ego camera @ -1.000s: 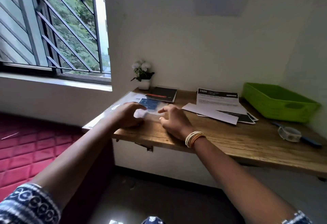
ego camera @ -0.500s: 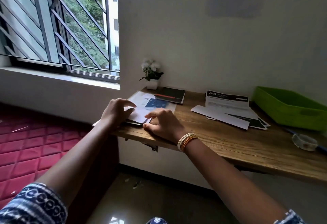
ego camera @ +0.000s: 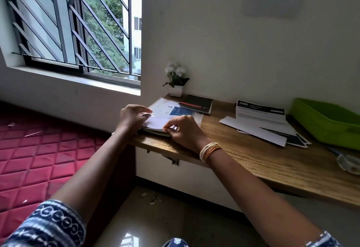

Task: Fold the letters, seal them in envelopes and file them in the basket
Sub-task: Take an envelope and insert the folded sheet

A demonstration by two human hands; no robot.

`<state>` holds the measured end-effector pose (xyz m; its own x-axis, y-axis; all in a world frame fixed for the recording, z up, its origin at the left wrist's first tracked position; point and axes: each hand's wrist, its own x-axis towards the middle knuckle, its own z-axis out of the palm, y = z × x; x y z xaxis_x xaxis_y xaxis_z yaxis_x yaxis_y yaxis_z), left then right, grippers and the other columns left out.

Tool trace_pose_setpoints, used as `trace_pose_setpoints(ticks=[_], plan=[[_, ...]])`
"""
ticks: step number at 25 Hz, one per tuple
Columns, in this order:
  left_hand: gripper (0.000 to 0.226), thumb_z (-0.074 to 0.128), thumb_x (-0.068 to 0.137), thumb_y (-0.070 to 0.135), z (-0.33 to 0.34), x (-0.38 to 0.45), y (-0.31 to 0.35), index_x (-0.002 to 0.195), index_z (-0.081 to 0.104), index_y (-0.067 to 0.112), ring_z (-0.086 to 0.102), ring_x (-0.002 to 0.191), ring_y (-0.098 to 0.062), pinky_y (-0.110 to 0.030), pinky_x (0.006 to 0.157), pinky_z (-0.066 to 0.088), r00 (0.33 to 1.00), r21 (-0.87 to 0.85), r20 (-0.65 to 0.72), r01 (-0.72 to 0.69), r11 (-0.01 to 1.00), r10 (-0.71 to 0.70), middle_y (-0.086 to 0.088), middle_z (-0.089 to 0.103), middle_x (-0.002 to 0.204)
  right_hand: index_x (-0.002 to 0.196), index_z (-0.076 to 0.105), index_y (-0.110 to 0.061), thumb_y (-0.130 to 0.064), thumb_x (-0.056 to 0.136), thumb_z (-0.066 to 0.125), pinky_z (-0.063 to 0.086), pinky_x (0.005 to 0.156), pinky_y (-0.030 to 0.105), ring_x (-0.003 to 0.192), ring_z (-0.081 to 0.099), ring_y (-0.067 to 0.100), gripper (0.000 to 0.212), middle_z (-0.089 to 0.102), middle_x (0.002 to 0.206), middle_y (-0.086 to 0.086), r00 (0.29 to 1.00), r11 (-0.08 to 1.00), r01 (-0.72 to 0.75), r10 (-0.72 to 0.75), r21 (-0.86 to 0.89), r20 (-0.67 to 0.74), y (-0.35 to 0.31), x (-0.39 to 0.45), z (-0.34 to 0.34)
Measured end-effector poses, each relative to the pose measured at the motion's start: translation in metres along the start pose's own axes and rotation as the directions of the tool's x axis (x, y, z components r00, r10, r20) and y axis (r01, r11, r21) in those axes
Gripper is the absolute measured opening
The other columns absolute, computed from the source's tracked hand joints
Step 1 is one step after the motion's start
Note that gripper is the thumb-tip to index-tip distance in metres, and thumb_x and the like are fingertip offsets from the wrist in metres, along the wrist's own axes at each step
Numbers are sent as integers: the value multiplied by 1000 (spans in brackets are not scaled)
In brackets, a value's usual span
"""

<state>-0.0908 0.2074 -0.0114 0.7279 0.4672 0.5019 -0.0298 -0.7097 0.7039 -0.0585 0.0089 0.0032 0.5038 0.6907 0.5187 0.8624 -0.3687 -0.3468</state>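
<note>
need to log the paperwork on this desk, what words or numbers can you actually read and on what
"2400": white on the black header of the folded letter leaning near the green basket.
Its remaining lines: too blurred to read.
Sheet with blue block: barcode and print too small.
Black booklet: no legible text.

There is a single view, from a wide-angle camera worn on the person's head, looking forward and down past both forearms. It faces the wall corner where the wooden worktop [ego camera: 253, 155] meets the window [ego camera: 78, 32], and stands off from the worktop's near edge, close enough for outstretched arms to reach its left end. The worktop's right end runs out of frame, and straight lines bow toward the picture's borders.
</note>
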Motion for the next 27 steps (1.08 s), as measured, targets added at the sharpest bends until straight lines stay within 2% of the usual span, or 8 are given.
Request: trace_pose_setpoints(ticks=[3,6,8,11,15,18,23,27], plan=[[15,69,80,17,-2,-3,3,92,77,20,68,94,-9,-16,82,46,1000,-40,-8,20,999,-20,1,75,97,92,74,-8,-11,85,65,44,72,14,78,60,7,11,74,90,5,995,999,-19,23,35,-94,-5,-2,-2],[18,63,83,14,-3,-5,7,93,77,19,67,92,-8,-16,78,43,998,-78,-23,51,996,-53,0,75,98,92,71,-9,-12,88,62,42,67,6,76,60,7,10,70,87,2,958,986,-80,117,145,-261,-7,-2,-6],[20,61,84,12,-2,-5,7,94,77,19,66,92,-8,-16,78,42,998,-87,-27,63,994,-65,0,75,100,94,71,-10,-12,89,62,44,70,5,78,60,4,11,70,89,0,943,978,-83,139,192,-302,-5,-3,-11],[21,61,85,9,-2,-3,5,96,76,19,66,96,-6,-16,88,45,997,-117,-8,71,991,-72,0,74,103,93,74,-11,-11,86,67,51,75,15,81,64,7,9,71,89,-1,966,975,-93,137,203,-218,1,-6,-13],[28,67,82,2,-2,0,0,102,74,21,66,100,-6,-28,97,50,996,-183,56,85,979,-76,1,72,109,83,76,-13,-15,80,73,56,78,25,87,63,12,4,67,94,0,988,981,-125,136,151,-66,7,-12,-11],[34,69,80,-3,-3,-1,-3,104,73,20,66,100,-8,-33,93,54,991,-266,100,112,958,-88,-2,71,112,78,75,-14,-22,78,73,53,77,24,87,60,12,8,63,95,-1,989,988,-144,141,60,46,9,-17,-11],[34,68,80,-4,-1,2,-6,107,72,15,67,100,-10,-35,91,55,990,-308,102,122,943,-94,-3,71,110,88,73,-14,-37,80,73,53,74,30,85,60,12,25,67,94,2,995,996,-94,94,9,-30,3,-5,-6],[36,65,81,-9,-3,1,-5,111,70,11,65,106,-12,-19,74,57,988,-376,139,118,919,-70,-5,69,112,104,71,-15,-38,75,77,54,85,32,99,62,15,38,69,108,4,997,994,-53,59,-90,57,-10,8,1]])
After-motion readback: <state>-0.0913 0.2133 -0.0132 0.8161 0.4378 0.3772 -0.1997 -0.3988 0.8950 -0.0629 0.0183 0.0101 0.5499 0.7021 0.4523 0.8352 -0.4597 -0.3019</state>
